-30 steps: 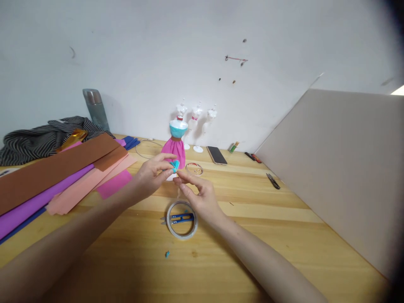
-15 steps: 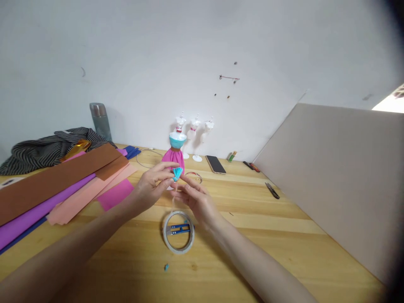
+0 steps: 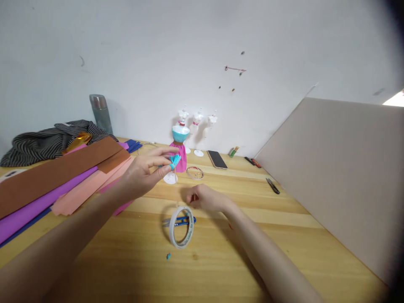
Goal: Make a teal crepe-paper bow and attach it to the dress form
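Observation:
A small turquoise piece of pleated crepe paper [image 3: 174, 160], gathered at its lower end, is pinched between thumb and fingers of my left hand [image 3: 147, 170]. A narrow pale strip hangs from it. My right hand [image 3: 206, 198] is closed with fingers curled, just above a roll of tape [image 3: 172, 231]; what lies in its fingers is too small to make out. The tape roll stands tilted over blue-handled thread snips [image 3: 182, 221]. Behind my left hand is a mini dress form with turquoise top and pink skirt [image 3: 179, 158]. A turquoise scrap [image 3: 168, 256] lies in front.
Crepe paper sheets [image 3: 63, 179] in brown, purple and pink lie at left, near a striped cloth [image 3: 41, 143] and a flask [image 3: 101, 114]. White mini dress forms [image 3: 198, 120], a phone [image 3: 216, 160], a bracelet-like ring [image 3: 195, 172] and a cutter [image 3: 272, 185] stand or lie farther back.
My right hand has left the turquoise paper and moved down and right, its fingers closing. The tape roll has tipped more upright. My left hand keeps hold of the paper.

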Tool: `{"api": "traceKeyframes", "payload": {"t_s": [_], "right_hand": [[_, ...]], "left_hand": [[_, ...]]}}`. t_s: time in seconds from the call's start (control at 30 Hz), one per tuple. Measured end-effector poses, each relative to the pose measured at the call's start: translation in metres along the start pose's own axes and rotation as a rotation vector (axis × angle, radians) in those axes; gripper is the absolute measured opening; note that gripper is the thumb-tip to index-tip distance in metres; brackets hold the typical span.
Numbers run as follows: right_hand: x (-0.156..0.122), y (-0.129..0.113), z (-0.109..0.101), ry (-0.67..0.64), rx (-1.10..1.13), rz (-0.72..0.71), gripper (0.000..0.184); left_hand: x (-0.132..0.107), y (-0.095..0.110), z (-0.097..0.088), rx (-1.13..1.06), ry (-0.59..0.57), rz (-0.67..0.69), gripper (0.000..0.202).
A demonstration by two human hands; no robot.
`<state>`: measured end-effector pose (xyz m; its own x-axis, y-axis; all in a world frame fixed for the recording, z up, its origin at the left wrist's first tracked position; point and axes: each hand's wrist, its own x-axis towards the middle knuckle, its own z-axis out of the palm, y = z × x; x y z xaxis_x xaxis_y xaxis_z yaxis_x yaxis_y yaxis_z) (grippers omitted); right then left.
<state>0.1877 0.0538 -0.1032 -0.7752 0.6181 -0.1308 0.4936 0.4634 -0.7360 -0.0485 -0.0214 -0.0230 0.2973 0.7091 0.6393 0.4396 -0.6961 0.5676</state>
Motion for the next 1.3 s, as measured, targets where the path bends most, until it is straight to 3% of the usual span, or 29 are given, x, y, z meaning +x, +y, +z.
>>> {"api": "traceKeyframes", "payload": {"t_s": [0.17, 0.27, 0.43, 0.57, 0.67, 0.8, 0.87, 0.93, 1.07, 1.3], "right_hand": [[-0.001, -0.017, 0.012, -0.183, -0.149, -0.102, 0.019], [0.000, -0.026, 0.018, -0.207, -0.316, -0.191, 0.027], [-0.001, -0.031, 0.021, -0.219, -0.482, -0.173, 0.016], [-0.007, -0.029, 0.007, -0.148, -0.540, 0.006, 0.018], [-0.016, -0.032, -0.013, -0.044, -0.536, 0.049, 0.014], [-0.033, -0.049, -0.035, 0.184, -0.311, -0.086, 0.013], [-0.040, -0.059, -0.039, 0.212, -0.175, -0.215, 0.005], [-0.045, -0.067, -0.039, 0.226, -0.124, -0.282, 0.022], [-0.047, -0.072, -0.035, 0.253, -0.170, -0.278, 0.050], [-0.045, -0.069, -0.033, 0.270, -0.141, -0.210, 0.062]], "left_hand": [[0.001, 0.007, -0.008, 0.024, 0.030, 0.012, 0.022], [0.002, 0.007, -0.007, -0.040, 0.018, -0.055, 0.021], [0.001, 0.004, -0.003, -0.129, -0.021, -0.127, 0.022], [-0.001, -0.001, 0.001, -0.189, -0.020, -0.167, 0.022], [-0.001, -0.003, 0.004, -0.232, -0.040, -0.187, 0.023], [0.000, -0.001, 0.008, -0.328, -0.092, -0.253, 0.024], [-0.001, 0.000, 0.011, -0.406, -0.132, -0.309, 0.024], [-0.002, 0.000, 0.014, -0.477, -0.162, -0.362, 0.023], [-0.004, 0.000, 0.019, -0.553, -0.201, -0.451, 0.023], [-0.005, 0.000, 0.025, -0.583, -0.249, -0.536, 0.025]]}}
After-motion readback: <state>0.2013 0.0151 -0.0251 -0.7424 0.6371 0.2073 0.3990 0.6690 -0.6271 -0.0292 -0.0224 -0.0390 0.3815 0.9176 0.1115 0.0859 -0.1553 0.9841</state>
